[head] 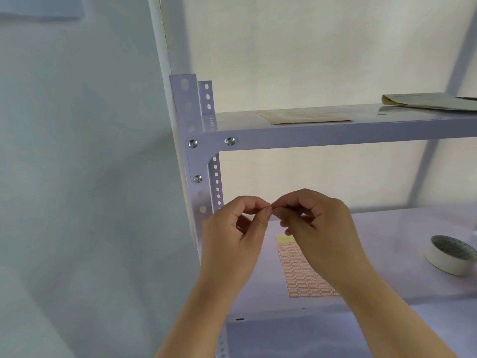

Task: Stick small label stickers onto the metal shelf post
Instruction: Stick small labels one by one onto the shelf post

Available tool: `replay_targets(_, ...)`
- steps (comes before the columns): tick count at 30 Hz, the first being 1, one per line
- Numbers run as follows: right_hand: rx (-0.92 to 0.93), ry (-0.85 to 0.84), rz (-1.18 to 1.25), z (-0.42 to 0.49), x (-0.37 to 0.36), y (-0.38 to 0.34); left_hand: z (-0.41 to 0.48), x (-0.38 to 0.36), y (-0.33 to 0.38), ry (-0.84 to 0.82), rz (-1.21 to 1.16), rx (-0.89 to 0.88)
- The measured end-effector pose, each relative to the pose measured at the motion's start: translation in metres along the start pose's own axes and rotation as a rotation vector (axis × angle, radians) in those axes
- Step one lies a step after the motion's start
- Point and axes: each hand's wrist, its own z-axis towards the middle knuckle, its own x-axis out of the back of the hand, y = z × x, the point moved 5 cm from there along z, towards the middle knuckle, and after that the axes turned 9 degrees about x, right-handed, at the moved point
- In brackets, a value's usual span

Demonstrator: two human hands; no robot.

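The pale metal shelf post [200,192] with slotted holes and three screws stands at the centre left. Just right of it, my left hand [233,233] and my right hand [320,228] meet fingertip to fingertip and pinch something tiny between them; it is too small to make out. A sheet of red-bordered label stickers [304,277] lies flat on the lower shelf [400,267], below and behind my hands, partly hidden by my right hand.
A roll of tape [450,254] sits on the lower shelf at the right. Papers [304,117] and a booklet [428,100] lie on the upper shelf [335,135]. A pale wall fills the left side.
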Motion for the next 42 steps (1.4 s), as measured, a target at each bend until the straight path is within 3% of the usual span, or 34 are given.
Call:
replay_targets(7, -0.114, -0.077, 0.356, -0.004, 0.018, 0.015, -0.003, -0.031, -0.006, -0.223, -0.274, 0.247)
replay_targets(13, -0.163, -0.065, 0.457, -0.008, 0.029, 0.030, -0.010, -0.045, -0.003, -0.093, -0.332, 0.222)
replay_targets(31, -0.222, 0.011, 0.422, -0.006, 0.018, 0.056, -0.003, -0.059, -0.023, -0.043, -0.123, 0.122)
replay_targets(37, -0.300, 0.044, 0.347, 0.004, -0.007, 0.069, 0.016, -0.058, -0.051, 0.106, -0.219, 0.229)
replay_targets(42, -0.364, -0.029, 0.279, 0.016, -0.029, 0.090, 0.026, -0.065, -0.070, 0.061, -0.152, 0.270)
